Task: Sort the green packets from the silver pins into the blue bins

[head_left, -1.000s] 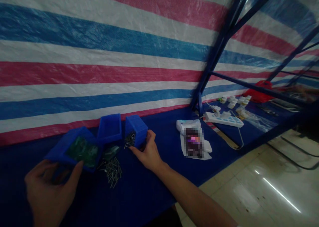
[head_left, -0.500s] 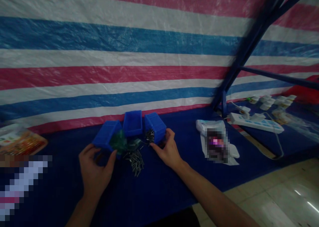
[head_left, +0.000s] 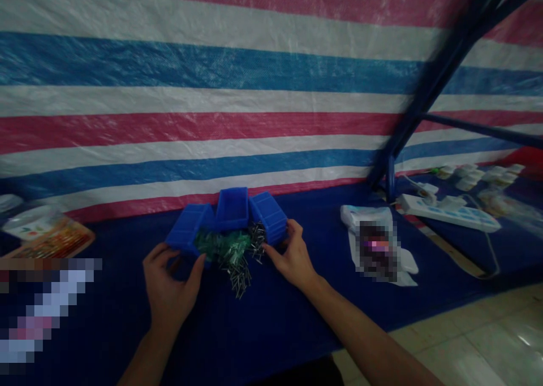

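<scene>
Three small blue plastic bins lie tipped on the dark blue table: a left bin (head_left: 187, 236), a middle bin (head_left: 232, 208) and a right bin (head_left: 268, 217). Green pieces (head_left: 218, 243) and a pile of small metal pins (head_left: 238, 267) have spilled out in front of them. My left hand (head_left: 169, 287) curls round the left bin's near side, thumb beside the green pieces. My right hand (head_left: 292, 256) grips the right bin's near end, fingers wrapped on it.
A striped red, white and blue tarp forms the back wall. A white bag (head_left: 377, 244) lies to the right, then a blue frame post (head_left: 390, 177) and a white power strip (head_left: 449, 212). A printed packet (head_left: 51, 236) lies at the far left. Tiled floor is lower right.
The view has swung left. My left hand brought the left bin in beside the others, and its green pieces now lie spilled among the pins. My right hand stays on the right bin.
</scene>
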`<action>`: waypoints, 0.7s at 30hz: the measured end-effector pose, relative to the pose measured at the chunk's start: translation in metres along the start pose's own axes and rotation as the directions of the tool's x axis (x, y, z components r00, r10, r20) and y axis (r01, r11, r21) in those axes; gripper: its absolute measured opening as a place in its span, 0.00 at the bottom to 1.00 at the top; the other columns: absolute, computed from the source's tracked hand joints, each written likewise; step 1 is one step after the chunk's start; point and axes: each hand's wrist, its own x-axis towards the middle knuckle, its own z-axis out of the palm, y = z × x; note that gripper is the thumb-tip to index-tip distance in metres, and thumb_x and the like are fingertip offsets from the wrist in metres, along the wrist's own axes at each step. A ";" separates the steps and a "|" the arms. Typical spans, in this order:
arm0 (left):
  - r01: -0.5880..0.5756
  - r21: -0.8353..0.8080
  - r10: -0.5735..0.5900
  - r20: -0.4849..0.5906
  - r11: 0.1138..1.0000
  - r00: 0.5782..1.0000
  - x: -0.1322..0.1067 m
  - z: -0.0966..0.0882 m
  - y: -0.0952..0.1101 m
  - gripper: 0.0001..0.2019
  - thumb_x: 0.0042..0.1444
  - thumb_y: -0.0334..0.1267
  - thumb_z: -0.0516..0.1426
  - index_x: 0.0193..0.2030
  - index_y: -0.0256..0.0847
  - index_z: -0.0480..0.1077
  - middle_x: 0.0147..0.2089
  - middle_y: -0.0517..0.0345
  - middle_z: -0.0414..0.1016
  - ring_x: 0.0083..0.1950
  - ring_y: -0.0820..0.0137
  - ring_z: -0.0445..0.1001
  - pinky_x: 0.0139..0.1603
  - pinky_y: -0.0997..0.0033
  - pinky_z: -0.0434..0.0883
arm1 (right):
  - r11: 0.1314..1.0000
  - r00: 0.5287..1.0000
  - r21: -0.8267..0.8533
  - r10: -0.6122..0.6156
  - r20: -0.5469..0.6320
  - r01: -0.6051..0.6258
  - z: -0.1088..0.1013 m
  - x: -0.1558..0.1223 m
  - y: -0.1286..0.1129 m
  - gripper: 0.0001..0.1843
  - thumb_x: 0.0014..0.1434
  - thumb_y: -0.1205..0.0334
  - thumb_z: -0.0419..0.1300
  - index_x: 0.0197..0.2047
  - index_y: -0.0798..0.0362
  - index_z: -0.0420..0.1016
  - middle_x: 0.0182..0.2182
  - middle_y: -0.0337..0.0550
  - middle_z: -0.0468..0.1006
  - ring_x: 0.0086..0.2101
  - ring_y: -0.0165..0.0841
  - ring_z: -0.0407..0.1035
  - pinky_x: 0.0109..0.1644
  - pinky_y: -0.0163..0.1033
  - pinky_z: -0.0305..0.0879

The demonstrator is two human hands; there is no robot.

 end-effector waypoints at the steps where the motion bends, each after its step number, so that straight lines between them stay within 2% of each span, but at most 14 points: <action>1: 0.001 0.003 -0.001 0.005 1.000 1.000 0.000 -0.001 0.001 0.22 0.47 0.48 0.68 0.43 0.39 0.67 0.57 0.43 0.64 0.56 0.51 0.73 0.45 0.47 0.81 | 1.000 1.000 -0.005 -0.007 -0.012 0.007 0.000 0.000 0.000 0.41 0.57 0.50 0.66 0.65 0.52 0.50 0.55 0.61 0.71 0.51 0.49 0.73 0.51 0.57 0.74; 8: -0.070 0.018 0.070 -0.018 0.997 0.997 0.001 -0.003 -0.002 0.24 0.47 0.47 0.68 0.46 0.39 0.66 0.57 0.43 0.63 0.58 0.50 0.72 0.47 0.47 0.80 | 0.999 0.999 -0.020 -0.033 -0.033 0.032 -0.003 0.001 -0.001 0.40 0.57 0.51 0.66 0.65 0.52 0.51 0.57 0.62 0.70 0.49 0.48 0.75 0.48 0.55 0.75; 14: -0.030 0.009 0.030 -0.033 1.000 0.999 0.003 -0.005 -0.007 0.26 0.46 0.47 0.69 0.47 0.39 0.66 0.58 0.43 0.63 0.58 0.52 0.72 0.49 0.50 0.79 | 0.998 0.997 -0.020 -0.066 -0.028 0.066 -0.005 0.002 -0.003 0.39 0.58 0.53 0.65 0.65 0.52 0.49 0.57 0.62 0.69 0.50 0.48 0.74 0.48 0.56 0.76; 21: -0.047 0.056 0.048 -0.022 0.997 0.999 0.006 -0.008 -0.006 0.22 0.47 0.49 0.68 0.43 0.39 0.68 0.55 0.43 0.65 0.56 0.51 0.73 0.48 0.46 0.80 | 0.990 0.990 -0.040 -0.135 -0.047 0.133 -0.008 0.005 -0.002 0.37 0.61 0.57 0.62 0.67 0.50 0.49 0.60 0.59 0.67 0.53 0.48 0.73 0.48 0.54 0.77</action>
